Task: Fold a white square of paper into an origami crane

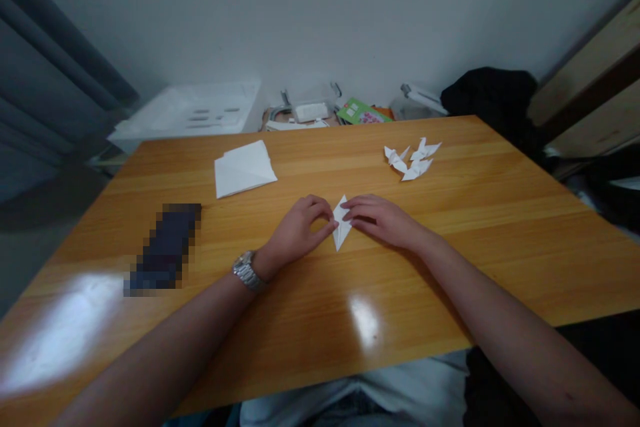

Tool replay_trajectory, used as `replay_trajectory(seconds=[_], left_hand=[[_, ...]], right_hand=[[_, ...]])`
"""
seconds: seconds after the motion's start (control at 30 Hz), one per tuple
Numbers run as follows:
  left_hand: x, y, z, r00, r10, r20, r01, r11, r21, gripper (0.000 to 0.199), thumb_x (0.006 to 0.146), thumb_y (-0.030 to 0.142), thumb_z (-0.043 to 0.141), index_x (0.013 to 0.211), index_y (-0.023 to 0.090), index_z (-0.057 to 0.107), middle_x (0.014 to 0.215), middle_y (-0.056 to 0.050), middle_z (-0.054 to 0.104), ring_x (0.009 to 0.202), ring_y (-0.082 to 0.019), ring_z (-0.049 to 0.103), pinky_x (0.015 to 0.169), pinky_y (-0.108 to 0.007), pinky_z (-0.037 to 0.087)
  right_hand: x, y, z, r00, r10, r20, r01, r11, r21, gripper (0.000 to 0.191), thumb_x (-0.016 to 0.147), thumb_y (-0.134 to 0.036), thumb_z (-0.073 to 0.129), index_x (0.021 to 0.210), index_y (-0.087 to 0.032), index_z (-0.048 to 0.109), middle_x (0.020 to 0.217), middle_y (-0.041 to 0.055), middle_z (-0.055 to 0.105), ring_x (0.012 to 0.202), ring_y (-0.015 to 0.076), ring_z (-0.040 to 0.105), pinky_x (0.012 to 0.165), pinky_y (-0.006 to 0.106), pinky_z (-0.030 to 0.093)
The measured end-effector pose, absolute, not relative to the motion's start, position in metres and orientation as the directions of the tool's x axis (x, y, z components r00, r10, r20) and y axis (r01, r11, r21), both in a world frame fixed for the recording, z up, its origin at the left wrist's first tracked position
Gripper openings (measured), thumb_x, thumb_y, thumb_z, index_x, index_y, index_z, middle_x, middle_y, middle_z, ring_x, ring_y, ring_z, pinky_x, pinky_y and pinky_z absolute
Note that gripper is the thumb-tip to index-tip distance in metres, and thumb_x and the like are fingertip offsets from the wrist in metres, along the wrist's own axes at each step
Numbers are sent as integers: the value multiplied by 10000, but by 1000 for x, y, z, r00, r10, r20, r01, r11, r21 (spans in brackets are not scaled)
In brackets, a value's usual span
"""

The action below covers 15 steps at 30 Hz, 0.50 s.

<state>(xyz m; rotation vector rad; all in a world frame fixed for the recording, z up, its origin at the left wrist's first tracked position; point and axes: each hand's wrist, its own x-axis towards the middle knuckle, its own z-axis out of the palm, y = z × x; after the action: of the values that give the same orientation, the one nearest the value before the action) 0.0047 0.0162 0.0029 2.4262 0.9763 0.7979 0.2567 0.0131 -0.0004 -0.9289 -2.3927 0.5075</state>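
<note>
A small white folded paper [341, 235], shaped like a narrow diamond, lies on the table between my two hands. My left hand [300, 228], with a metal watch [247, 269] on its wrist, has thumb and fingers curled into a pinch at the paper's left edge. From the other side, my right hand [384, 219] grips the right edge, its fingertips over the upper part and its thumb lower down. The fingertips cover some of the paper's middle.
White paper sheets [245, 170] lie at the back left of the wooden table [310, 320]. Several folded paper birds [417, 167] sit at the back right. A dark pixelated object [167, 247] is on the left. Beyond the far edge stand a white tray [190, 110] and a green booklet [360, 111].
</note>
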Motion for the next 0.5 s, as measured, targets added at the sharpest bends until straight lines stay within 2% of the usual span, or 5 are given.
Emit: replay_trajectory(seconds=[0.1,0.27,0.33,0.43,0.5], left_hand=[[4,19,0,543,763,351,498,-629,597,204,977,352,575,913,184,672,1102,-79,635,1041,-210,604,973,-394,491],[1,20,-3,569,756,324,504,-632,589,150,911,272,664,806,176,618,1143,-77,625,1082,-218,594,996,-396,478],[0,19,-2,595,738,318,504,-652,567,81,900,246,671,930,175,642,1166,-85,621,1111,-226,584,1015,-405,474],[-2,18,0,623,717,314,535,-683,498,257,933,266,637,1182,205,658,1262,-97,600,1190,-242,551,1064,-430,447],[-3,18,-1,618,723,308,585,-685,434,281,955,328,620,1218,253,683,1323,-96,582,1227,-262,531,1083,-465,423]], right_hand=[[253,12,1,-637,692,341,496,706,-506,132,974,-251,604,1015,-227,728,1228,90,717,1180,234,634,1039,451,479],[247,11,3,-647,684,337,510,717,-476,119,946,-279,652,1040,-225,700,1232,88,715,1199,260,617,1052,476,460],[246,10,2,-640,690,339,519,713,-471,162,933,-289,670,1081,-226,693,1235,89,710,1209,268,606,1055,481,455],[247,7,2,-651,687,321,533,716,-451,283,945,-302,656,1221,-241,668,1278,95,679,1233,265,581,1063,477,444],[247,5,2,-670,676,307,539,727,-425,315,966,-321,627,1276,-273,658,1322,99,643,1265,267,555,1072,486,431]])
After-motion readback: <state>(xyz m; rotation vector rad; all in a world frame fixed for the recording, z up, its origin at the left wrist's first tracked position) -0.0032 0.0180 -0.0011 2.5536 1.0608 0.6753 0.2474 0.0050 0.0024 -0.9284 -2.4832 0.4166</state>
